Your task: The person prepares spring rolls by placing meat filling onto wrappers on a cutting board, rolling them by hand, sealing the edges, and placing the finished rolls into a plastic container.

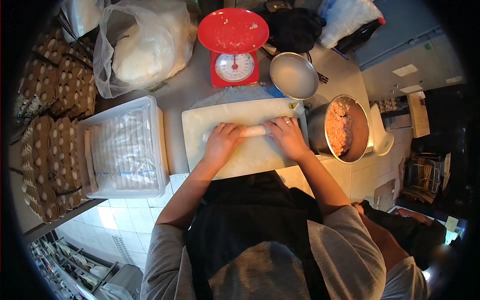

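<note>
A long, pale, uncooked spring roll (254, 131) lies across the white cutting board (240, 162). My left hand (224, 142) is closed over its left part, and a short end sticks out past the fingers. At the right end, my right hand (288, 138) presses down with fingers curled over the roll, a ring on one finger. Between the two hands the middle of the roll shows. Just right of the board, a tilted metal pot (361, 131) holds pinkish minced filling (339, 129). Small green scraps (293, 105) lie at the board's far right corner.
Left stands a clear plastic box (163, 150) with rows of rolls under plastic film. Behind are a plastic bag (142, 55) of white contents, a red scale (234, 65) and a metal bowl (294, 75). Egg trays (52, 165) stack far left. Another person (400, 260) is at lower right.
</note>
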{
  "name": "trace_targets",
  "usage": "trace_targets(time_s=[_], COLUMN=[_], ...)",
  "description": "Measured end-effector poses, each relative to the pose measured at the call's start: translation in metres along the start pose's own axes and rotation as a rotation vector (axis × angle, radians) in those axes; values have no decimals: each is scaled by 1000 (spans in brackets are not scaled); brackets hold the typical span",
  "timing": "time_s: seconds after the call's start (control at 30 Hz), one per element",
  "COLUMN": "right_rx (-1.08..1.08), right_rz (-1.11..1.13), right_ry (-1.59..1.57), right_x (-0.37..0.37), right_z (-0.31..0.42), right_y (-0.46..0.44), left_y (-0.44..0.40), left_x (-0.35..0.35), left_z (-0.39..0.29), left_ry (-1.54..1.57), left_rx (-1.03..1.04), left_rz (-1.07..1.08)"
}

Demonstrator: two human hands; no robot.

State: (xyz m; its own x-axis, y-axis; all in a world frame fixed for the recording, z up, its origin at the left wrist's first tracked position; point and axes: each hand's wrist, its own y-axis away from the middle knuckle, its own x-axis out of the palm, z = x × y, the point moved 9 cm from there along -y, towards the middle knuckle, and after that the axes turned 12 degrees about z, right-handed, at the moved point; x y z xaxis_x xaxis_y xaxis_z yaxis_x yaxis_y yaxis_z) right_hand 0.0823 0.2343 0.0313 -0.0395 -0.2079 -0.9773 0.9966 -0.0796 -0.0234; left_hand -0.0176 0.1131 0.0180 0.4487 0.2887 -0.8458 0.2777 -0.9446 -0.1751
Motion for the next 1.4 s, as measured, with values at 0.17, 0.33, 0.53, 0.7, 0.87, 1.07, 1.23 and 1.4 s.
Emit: trace_targets(time_s=[0.17, 0.33, 0.53, 0.7, 0.87, 1.07, 1.23, 1.4], right_rx=[-75, -29, -57, -97, -122, -18, -24, -192], right_rz=[96, 139, -31, -12, -48, 39, -73, -702], right_ry=[-76, -260, -208, -133, -179, -829, -1097, -334], right_x=[7, 3, -13, 13, 1, -44, -43, -144], right_z=[2, -6, 6, 27, 37, 65, 70, 90], right_y=[17, 31, -12, -33, -31, -6, 13, 62], left_y=[17, 27, 1, 35, 78, 20, -7, -13], left_x=[20, 5, -54, -35, 58, -49, -106, -129], left_z=[-10, -31, -9, -2, 1, -24, -69, -104], left_ry=[-47, -133, -155, 180, 1294, 1749, 1623, 1008], left_rx=[64, 140, -73, -196, -514, -58, 52, 50], left_rz=[126, 129, -137, -125, 146, -325, -112, -167])
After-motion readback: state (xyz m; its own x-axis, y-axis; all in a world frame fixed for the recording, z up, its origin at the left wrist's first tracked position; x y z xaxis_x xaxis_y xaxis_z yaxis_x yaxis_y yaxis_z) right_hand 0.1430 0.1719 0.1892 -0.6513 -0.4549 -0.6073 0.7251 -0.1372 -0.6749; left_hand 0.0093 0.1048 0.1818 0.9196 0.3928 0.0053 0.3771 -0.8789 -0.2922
